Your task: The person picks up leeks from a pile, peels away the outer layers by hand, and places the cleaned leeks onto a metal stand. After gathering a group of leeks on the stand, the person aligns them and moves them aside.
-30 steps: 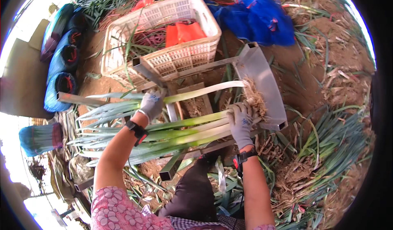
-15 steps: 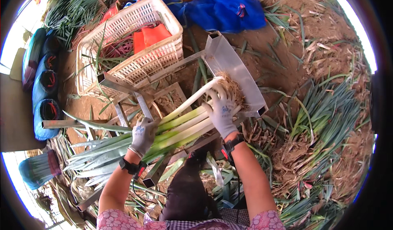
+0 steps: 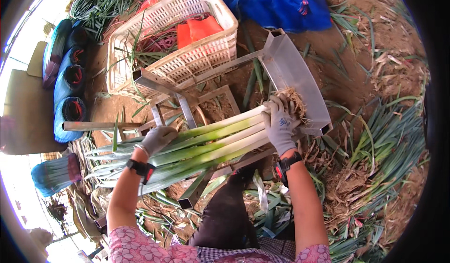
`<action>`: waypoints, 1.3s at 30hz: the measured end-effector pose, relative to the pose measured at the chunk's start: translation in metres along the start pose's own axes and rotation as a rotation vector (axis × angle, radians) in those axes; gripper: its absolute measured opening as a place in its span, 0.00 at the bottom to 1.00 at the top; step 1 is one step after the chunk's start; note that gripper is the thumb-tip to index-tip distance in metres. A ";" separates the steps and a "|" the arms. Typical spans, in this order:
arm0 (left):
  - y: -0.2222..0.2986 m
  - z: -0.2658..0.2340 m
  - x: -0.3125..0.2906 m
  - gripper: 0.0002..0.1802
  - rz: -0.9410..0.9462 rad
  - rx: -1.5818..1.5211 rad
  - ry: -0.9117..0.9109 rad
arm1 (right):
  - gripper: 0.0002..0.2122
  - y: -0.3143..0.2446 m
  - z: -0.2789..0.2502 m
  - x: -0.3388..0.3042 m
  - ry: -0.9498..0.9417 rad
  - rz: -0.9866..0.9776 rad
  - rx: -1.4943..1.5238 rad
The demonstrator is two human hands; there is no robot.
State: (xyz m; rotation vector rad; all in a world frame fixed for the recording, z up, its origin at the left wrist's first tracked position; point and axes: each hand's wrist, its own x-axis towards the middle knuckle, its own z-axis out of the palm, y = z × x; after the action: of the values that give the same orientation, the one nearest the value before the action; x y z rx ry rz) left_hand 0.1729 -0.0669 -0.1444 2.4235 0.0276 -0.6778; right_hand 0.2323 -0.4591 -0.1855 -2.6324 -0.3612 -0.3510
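Note:
A bundle of long green onions lies across a metal frame, white stems to the right and green leaves fanning left. My right hand, in a grey glove, grips the white ends just below the brown roots. The roots are close to an upright metal plate on the frame. My left hand, gloved too, is curled over the upper leaves, its fingertips partly hidden. The stems lie side by side, nearly parallel.
Beyond the frame stands a white plastic crate holding an orange-red item and string. Blue mesh lies at the far side. Net-wrapped bundles are stacked at left. Loose green onions cover the ground at right. A square metal tube juts toward my leg.
The upper stem, which stood apart at an angle, now lies alongside the others. My left hand has slid left along the leaves. The whole view has shifted somewhat.

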 end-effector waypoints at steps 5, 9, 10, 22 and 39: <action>0.034 0.039 -0.018 0.14 0.092 0.559 0.364 | 0.13 -0.002 0.001 0.003 -0.055 0.024 -0.051; 0.066 0.080 -0.007 0.13 -0.042 0.603 0.584 | 0.16 -0.003 0.003 0.007 -0.038 -0.002 -0.117; 0.062 0.083 -0.005 0.14 -0.067 0.567 0.618 | 0.19 -0.008 0.004 0.007 -0.040 -0.011 -0.173; 0.062 0.081 -0.010 0.13 -0.044 0.467 0.682 | 0.26 -0.041 0.013 -0.008 -0.104 -0.052 -0.130; -0.136 -0.018 -0.123 0.21 -0.727 0.381 0.571 | 0.21 -0.038 0.008 -0.011 -0.124 -0.073 -0.174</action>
State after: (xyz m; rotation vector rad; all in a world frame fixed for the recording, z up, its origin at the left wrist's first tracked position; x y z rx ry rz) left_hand 0.0503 0.0709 -0.1495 2.8936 1.1422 -0.2595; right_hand 0.2117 -0.4248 -0.1807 -2.8246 -0.4887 -0.2541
